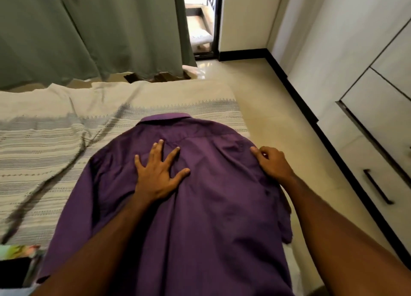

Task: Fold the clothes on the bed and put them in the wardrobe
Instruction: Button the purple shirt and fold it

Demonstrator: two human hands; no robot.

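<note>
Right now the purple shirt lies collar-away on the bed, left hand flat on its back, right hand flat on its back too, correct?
Not quite. The head view shows the right hand curled, gripping the shirt at its right edge. The left hand does lie flat on the shirt, which is on the bed.

Shirt [200, 195]: purple woven cloth, matt, lightly creased
Bedspread [55, 140]: cream cloth, textured woven grey stripes
Curtain [89, 29]: grey-green cloth, matt
Floor [266, 118]: pale tiles, glossy
Wardrobe [355, 95]: smooth white panels, dark handle [378, 186]
</note>
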